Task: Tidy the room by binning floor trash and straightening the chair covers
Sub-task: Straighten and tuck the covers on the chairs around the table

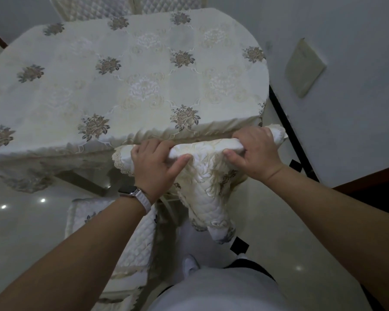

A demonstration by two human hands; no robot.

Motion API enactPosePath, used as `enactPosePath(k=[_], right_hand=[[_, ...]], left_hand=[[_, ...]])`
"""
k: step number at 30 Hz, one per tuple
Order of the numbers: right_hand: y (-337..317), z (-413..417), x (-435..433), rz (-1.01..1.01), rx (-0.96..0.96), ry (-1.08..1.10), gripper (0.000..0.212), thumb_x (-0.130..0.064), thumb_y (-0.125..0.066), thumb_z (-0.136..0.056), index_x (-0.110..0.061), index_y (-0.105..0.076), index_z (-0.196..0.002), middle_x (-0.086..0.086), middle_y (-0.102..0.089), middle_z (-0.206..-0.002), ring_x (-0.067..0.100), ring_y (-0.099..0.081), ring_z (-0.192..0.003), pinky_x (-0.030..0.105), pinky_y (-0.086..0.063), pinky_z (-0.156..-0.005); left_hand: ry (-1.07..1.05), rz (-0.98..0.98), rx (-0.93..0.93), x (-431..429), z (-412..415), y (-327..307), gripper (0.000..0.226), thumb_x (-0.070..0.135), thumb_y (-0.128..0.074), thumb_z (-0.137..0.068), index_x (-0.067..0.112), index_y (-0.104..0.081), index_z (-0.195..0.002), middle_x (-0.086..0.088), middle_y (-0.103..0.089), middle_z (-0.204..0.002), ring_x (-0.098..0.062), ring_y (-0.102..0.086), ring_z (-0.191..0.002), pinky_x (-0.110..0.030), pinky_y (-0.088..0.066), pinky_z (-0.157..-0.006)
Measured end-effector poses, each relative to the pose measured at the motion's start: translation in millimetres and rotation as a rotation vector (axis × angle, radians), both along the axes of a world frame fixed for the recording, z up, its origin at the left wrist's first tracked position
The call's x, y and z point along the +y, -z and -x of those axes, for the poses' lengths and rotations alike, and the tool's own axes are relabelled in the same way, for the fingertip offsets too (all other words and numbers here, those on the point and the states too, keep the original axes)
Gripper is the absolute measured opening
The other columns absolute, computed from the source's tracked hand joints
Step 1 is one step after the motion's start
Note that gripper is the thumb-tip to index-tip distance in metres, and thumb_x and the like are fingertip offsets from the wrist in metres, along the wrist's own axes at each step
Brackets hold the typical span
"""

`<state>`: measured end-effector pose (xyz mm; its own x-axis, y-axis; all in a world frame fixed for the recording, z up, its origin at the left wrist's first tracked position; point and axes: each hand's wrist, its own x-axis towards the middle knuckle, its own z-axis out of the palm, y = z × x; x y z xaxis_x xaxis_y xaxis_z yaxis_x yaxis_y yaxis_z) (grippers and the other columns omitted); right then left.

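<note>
The cover (208, 187) is cream and quilted, with embroidered flowers and a lace edge. Its top is bunched into a roll gripped by the left hand (154, 167) and right hand (254, 151), and the rest hangs crumpled. A matching seat cover (130, 239) lies flat below it, to the left.

both hands, left hand (152, 163) and right hand (254, 151), grip a bunched quilted chair cover (208, 176) at frame centre, below the floral tablecloth (121, 75).

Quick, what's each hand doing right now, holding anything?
Left hand: closed, grip curled round the top edge of the chair cover.
Right hand: closed, gripping the same top edge, further right.
</note>
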<state>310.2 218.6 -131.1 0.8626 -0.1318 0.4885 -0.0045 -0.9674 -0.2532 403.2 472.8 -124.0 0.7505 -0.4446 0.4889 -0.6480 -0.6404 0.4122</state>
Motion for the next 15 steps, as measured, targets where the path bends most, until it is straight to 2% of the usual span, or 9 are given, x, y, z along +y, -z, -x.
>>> enactPosePath(k=[3, 7, 11, 15], right_hand=[[3, -1, -6, 0.006, -0.039, -0.027, 0.069, -0.07, -0.029, -0.091, -0.011, -0.062, -0.088, 0.005, -0.06, -0.084, 0.027, -0.054, -0.081, 0.039, -0.034, -0.078], [14, -4, -15, 0.038, -0.045, -0.031, 0.07, -0.07, -0.027, -0.093, -0.009, -0.063, -0.09, 0.007, -0.062, -0.085, 0.028, -0.056, -0.081, 0.04, -0.034, -0.081], [22, -21, -26, 0.035, -0.037, -0.029, 0.071, -0.071, -0.028, -0.093, -0.009, -0.063, -0.089, 0.007, -0.062, -0.086, 0.03, -0.059, -0.082, 0.039, -0.032, -0.082], [20, -42, -43, 0.043, -0.051, -0.036, 0.07, -0.07, -0.027, -0.094, -0.01, -0.061, -0.087, 0.008, -0.06, -0.084, 0.029, -0.056, -0.08, 0.039, -0.031, -0.081]], left_hand=[[0.02, 0.007, -0.013, -5, -2, 5, 0.055, 0.066, -0.05, -0.086, 0.016, -0.07, -0.093, -0.002, -0.065, -0.092, -0.02, -0.051, -0.091, -0.038, -0.03, -0.086], [0.051, -0.004, 0.013, -13, -10, 15, 0.064, 0.073, -0.04, -0.089, 0.015, -0.068, -0.094, -0.003, -0.065, -0.093, -0.021, -0.052, -0.092, -0.037, -0.028, -0.085], [0.052, -0.012, 0.018, -24, -27, 19, 0.067, 0.073, -0.041, -0.089, 0.013, -0.068, -0.094, -0.005, -0.065, -0.093, -0.028, -0.059, -0.09, -0.038, -0.029, -0.086], [0.029, -0.024, 0.071, -39, -43, 17, 0.068, 0.074, -0.041, -0.087, 0.013, -0.068, -0.098, -0.006, -0.064, -0.096, -0.026, -0.055, -0.095, -0.039, -0.03, -0.088]])
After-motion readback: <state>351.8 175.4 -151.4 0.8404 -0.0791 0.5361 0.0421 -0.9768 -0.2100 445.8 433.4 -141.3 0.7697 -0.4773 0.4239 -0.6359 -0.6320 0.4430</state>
